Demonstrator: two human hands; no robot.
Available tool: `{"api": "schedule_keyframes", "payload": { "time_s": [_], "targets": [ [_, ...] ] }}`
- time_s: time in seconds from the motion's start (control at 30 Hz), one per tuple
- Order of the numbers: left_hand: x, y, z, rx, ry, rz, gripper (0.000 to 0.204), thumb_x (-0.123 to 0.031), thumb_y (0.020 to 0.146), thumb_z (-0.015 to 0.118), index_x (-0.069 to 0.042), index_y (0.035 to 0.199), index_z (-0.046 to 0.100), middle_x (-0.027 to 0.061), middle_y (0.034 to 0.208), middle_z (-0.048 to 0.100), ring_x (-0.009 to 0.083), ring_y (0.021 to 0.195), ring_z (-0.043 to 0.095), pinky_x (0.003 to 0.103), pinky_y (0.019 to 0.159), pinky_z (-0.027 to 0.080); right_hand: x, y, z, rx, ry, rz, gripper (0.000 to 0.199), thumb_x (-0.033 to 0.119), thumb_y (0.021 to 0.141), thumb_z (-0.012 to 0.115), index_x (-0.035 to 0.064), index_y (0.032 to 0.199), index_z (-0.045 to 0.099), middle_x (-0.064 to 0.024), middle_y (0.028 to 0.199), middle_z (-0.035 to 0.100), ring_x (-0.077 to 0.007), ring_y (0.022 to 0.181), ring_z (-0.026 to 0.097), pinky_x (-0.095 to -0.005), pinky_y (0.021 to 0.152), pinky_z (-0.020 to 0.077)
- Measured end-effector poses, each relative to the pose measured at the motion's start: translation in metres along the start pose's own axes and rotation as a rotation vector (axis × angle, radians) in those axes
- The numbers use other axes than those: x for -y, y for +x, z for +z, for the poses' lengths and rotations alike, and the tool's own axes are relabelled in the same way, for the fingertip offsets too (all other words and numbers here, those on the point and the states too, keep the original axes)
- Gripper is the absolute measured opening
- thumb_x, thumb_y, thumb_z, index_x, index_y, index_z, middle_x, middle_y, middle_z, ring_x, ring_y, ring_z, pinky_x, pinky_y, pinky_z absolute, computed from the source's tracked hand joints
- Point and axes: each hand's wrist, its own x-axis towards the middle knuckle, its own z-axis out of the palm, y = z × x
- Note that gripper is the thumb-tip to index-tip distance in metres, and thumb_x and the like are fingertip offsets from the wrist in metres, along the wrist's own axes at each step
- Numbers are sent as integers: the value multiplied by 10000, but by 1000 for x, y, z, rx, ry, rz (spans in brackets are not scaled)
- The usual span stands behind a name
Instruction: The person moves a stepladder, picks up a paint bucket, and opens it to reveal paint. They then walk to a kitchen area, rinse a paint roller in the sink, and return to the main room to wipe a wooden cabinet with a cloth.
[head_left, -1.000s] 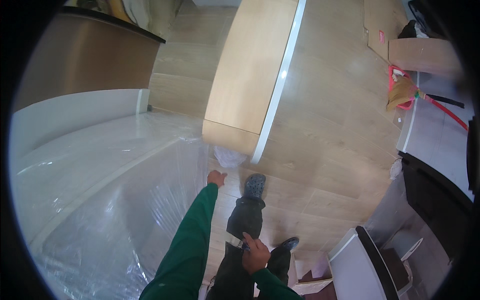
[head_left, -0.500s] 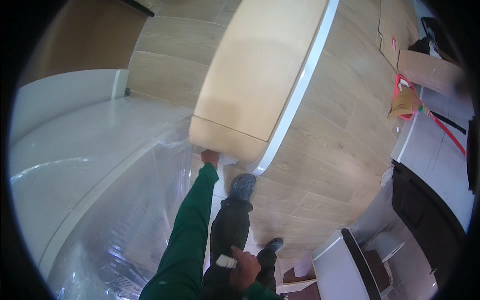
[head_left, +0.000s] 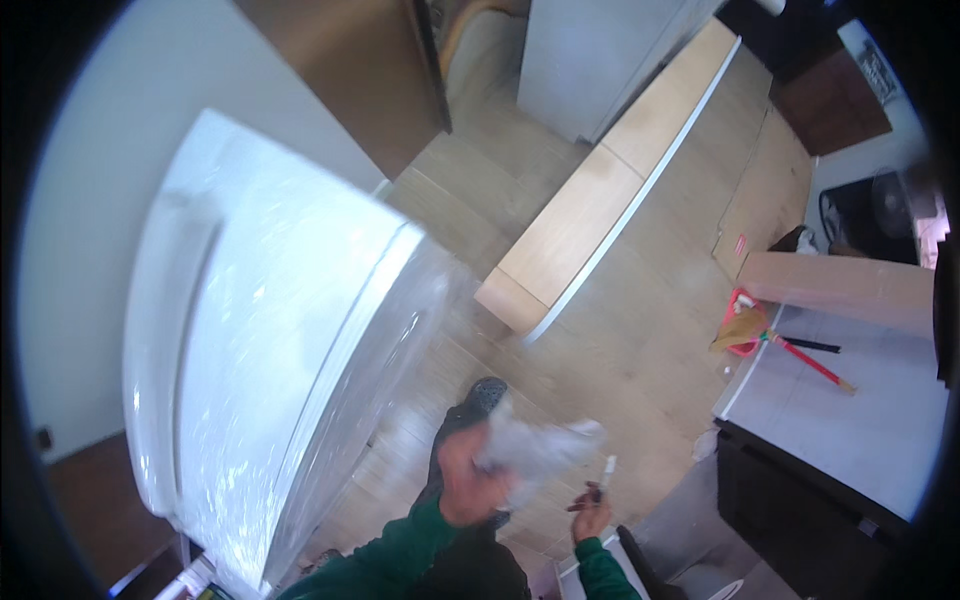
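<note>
My left hand (head_left: 472,478) grips a crumpled white cloth (head_left: 540,450), blurred by motion, in front of my body above the floor. Lower right, the fingers of my right hand (head_left: 592,512) are closed round a slim dark thing with a white tip (head_left: 610,466), too small to name surely. Beyond both hands lies a long light-wood panelled unit (head_left: 580,235) with a white edge strip, its near end apart from my hands. To the left stands a large white piece of furniture (head_left: 290,270) wrapped in clear film.
A red dustpan (head_left: 742,345) and a broom (head_left: 742,328) lie at right beside a white-topped cabinet (head_left: 860,375). A brown door (head_left: 350,70) and a grey-white cabinet (head_left: 610,60) are at the back. Cardboard (head_left: 770,195) covers some floor. My shoe (head_left: 487,394) is below.
My left hand has come back from the unit's near end, bringing the white cloth. My right hand has moved out to the right. The view has swung, showing more of the room.
</note>
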Motion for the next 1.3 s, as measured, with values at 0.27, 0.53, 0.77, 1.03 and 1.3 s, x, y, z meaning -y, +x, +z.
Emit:
{"api": "schedule_keyframes", "payload": {
  "time_s": [0.27, 0.53, 0.77, 1.03, 1.3],
  "targets": [
    [-187, -221, -40, 289, -141, 677, 285, -194, 877, 703, -11, 1093, 666, 136, 1036, 680, 249, 889, 661, 372, 762, 517, -1, -78, -145, 17, -81, -225, 278, 198, 962, 567, -31, 1118, 588, -93, 750, 609, -206, 595, 613, -332, 514, 540],
    [-86, -505, -99, -237, -1018, -126, 524, -50, 869, 671, 30, 1355, 493, 132, 1284, 610, 258, 1162, 609, 394, 1031, 469, -24, -199, -71, 475, -109, -250, 304, 213, 974, 536, -37, 1141, 581, -109, 800, 623, -214, 639, 618, -345, 529, 537],
    [-159, -638, -179, -632, -860, 166, 532, 14, 835, 648, 25, 1342, 488, 140, 1278, 609, 286, 1156, 616, 445, 1013, 498, 3, -269, -49, 696, -163, -306, 328, 227, 985, 509, -42, 1161, 575, -123, 844, 637, -221, 679, 623, -356, 542, 534],
    [-293, -765, -409, -1327, -40, 943, 348, 25, 801, 639, 80, 1145, 626, 156, 1086, 684, 257, 961, 684, 369, 859, 562, -7, -308, -35, 735, -158, -327, 357, 243, 997, 478, -47, 1184, 568, -139, 894, 651, -229, 723, 628, -368, 557, 531],
    [-330, -789, -656, -1666, 1137, 396, 297, -186, 813, 659, -54, 1076, 696, 226, 996, 687, 423, 959, 647, 436, 836, 523, -65, -340, -28, 623, -71, -364, 386, 258, 1009, 447, -53, 1206, 561, -155, 944, 666, -237, 768, 633, -380, 572, 528]
  ]
}}
